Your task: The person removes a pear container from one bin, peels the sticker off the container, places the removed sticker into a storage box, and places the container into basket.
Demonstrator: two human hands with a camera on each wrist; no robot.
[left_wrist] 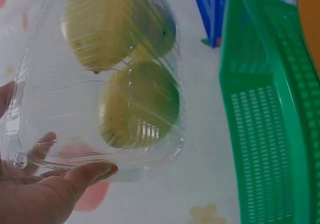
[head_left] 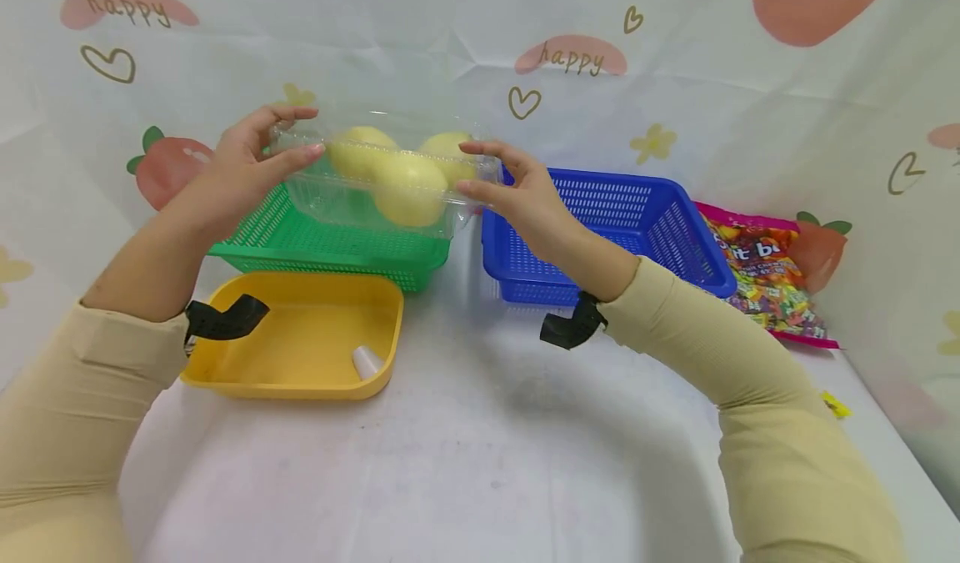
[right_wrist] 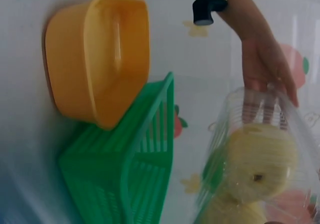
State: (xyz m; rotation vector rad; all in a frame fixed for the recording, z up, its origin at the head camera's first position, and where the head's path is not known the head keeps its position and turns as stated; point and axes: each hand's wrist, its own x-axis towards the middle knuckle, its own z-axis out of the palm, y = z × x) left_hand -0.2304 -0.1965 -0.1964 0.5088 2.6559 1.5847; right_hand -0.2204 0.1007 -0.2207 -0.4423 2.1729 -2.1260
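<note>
A clear plastic clamshell box (head_left: 322, 200) is held up by both hands, overlapping the green basket (head_left: 337, 250) in the head view. Inside sit three round, pale yellow fruits (head_left: 408, 189). My left hand (head_left: 243, 154) grips the box's left end, its thumb on the near side and fingers at the far side. At the opposite end my right hand (head_left: 528, 196) pinches the box between thumb and fingers. In the left wrist view, the left thumb (left_wrist: 80, 181) presses the box's edge. Through the plastic, the right wrist view shows the left fingers (right_wrist: 250, 107).
A yellow bin (head_left: 285, 389) holding a small white cylinder (head_left: 367, 363) stands before the green basket. To the right are a blue basket (head_left: 536, 289) and a colourful candy bag (head_left: 772, 275). A small yellow piece (head_left: 836, 404) lies near the right table edge.
</note>
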